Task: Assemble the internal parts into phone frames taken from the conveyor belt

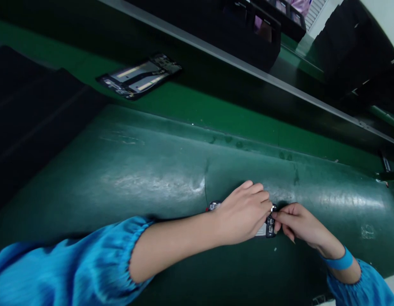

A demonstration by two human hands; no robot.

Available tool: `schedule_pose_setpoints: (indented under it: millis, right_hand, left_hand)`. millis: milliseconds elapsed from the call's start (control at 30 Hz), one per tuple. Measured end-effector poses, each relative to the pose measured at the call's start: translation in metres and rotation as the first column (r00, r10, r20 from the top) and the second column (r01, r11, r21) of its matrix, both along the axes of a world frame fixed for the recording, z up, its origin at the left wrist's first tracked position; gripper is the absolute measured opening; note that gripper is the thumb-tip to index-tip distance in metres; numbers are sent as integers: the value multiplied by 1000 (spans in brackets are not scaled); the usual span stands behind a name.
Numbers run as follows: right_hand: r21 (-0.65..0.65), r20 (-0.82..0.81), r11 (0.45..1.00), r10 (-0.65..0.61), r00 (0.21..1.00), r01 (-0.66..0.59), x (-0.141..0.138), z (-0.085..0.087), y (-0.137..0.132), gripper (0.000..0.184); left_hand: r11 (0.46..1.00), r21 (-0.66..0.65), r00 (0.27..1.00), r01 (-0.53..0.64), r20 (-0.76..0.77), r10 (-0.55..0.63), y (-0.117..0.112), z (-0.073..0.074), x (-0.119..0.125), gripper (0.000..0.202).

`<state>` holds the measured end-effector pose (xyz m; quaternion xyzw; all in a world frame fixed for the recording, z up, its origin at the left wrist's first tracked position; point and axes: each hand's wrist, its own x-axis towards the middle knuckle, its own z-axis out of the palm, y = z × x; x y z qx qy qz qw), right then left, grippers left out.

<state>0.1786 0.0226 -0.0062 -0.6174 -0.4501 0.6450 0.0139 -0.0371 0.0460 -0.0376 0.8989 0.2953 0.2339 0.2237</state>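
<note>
Now the left hand (243, 214) is lying across the opened phone (270, 229). The right hand (299, 222) is touching its right end (whether either's gripping, I can't tell).

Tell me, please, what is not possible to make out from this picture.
All in the head view:
Middle of the phone: hidden under the left grip.
Whether the right grip pinches a small part: its own fingers block the spot, and the detail is too small.
What the pale thing is: cut off by the bottom edge.
Fine parts of the second phone: too small to tell.
</note>
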Motion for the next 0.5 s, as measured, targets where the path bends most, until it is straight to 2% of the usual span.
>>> schedule_pose_setpoints:
  millis: [133,300,500]
  right_hand:
    - [11,29,1000,10,1000,-10,-1,-1,2,47]
    - [35,52,998,57,997,-59,0,-1,7,39]
    - [20,69,999,38,997,-39,-4,1,11,37]
  left_hand:
    - [999,-52,1000,4,16,-4,0,1,0,21]
    - [988,-150,998,-46,23,50,3,4,0,23]
    - [992,-128,1000,-15,-18,13,5,7,0,22]
